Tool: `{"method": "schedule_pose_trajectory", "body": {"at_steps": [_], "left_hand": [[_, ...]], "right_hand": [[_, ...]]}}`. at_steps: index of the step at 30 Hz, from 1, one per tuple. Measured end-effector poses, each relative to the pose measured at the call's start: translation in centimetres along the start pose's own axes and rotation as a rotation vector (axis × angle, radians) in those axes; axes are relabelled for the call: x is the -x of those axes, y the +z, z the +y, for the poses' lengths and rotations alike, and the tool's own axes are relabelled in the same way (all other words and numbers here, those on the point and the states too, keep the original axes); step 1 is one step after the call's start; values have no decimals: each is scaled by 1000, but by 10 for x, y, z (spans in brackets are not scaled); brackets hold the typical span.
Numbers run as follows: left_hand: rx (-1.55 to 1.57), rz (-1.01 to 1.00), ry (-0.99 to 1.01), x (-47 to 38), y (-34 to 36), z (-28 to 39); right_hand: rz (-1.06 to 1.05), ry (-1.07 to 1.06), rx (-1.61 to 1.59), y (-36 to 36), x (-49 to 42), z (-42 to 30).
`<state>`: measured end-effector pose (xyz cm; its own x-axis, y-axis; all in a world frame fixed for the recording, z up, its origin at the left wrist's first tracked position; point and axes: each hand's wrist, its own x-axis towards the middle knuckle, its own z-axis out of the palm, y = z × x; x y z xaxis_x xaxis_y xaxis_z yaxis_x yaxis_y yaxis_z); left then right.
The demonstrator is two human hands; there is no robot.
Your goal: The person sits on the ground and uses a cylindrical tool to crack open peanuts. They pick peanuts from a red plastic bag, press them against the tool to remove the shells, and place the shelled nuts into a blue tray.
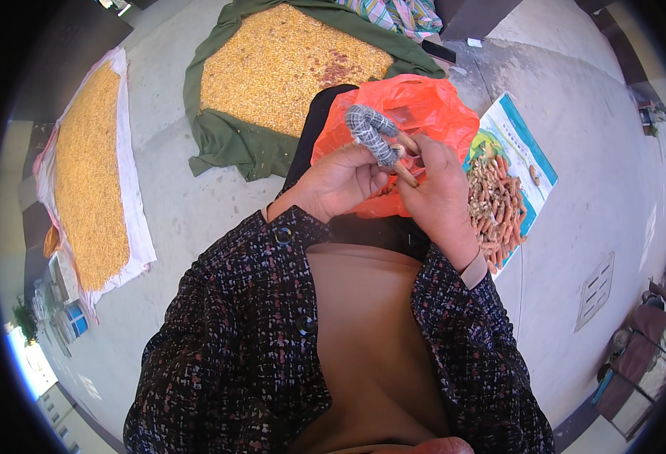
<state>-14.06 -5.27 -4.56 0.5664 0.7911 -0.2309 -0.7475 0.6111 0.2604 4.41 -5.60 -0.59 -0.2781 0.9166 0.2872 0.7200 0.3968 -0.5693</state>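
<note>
My right hand (438, 181) grips the wooden handles of a bent tool (367, 125), whose curved end is wrapped in grey cloth and bound with pale thread. My left hand (338, 181) is beside the wrapped part, fingers curled near a small round pale thing between the handles; what the fingers hold is partly hidden. Under both hands, a red plastic bag (446, 108) lies across the lap, its contents mostly hidden. Right of the right hand, a heap of reddish-brown, finger-shaped pieces (497, 210) with pale bits rests on a printed sheet (537, 170).
Yellow corn kernels (276, 62), with a reddish patch, lie on a green cloth (236, 142) ahead. More kernels (89, 181) cover a white sheet (134, 215) at left. A dark flat object (438, 51) is near a pillar (472, 17). A floor grate (595, 292) and cart-like frame (639, 346) are at right.
</note>
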Motion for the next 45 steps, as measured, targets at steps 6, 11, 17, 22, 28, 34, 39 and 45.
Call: {"method": "schedule_pose_trajectory", "body": {"at_steps": [6,11,17,22,28,34,39,45], "left_hand": [[-23,-60,-34,-3,-4,-5],[-17,-80,-47,-4,-9,-7],[7,29,-29,0,-2,-10],[18,31,-49,-4,-6,-6],[-140,71,-28,1,5,-6],[-458,190,-71,5,19,0],[-451,140,-76,3,8,2],[-382,159,-11,3,11,-5]], "right_hand": [[-9,5,-65,-2,-1,-8],[-23,-33,-55,1,3,0],[-67,-36,-54,0,3,1],[-27,198,-382,-6,0,-10],[-9,282,-841,-3,1,-1],[7,141,-493,-11,2,-5],[-28,222,-623,-1,3,7],[98,355,-953,3,2,-2]]}}
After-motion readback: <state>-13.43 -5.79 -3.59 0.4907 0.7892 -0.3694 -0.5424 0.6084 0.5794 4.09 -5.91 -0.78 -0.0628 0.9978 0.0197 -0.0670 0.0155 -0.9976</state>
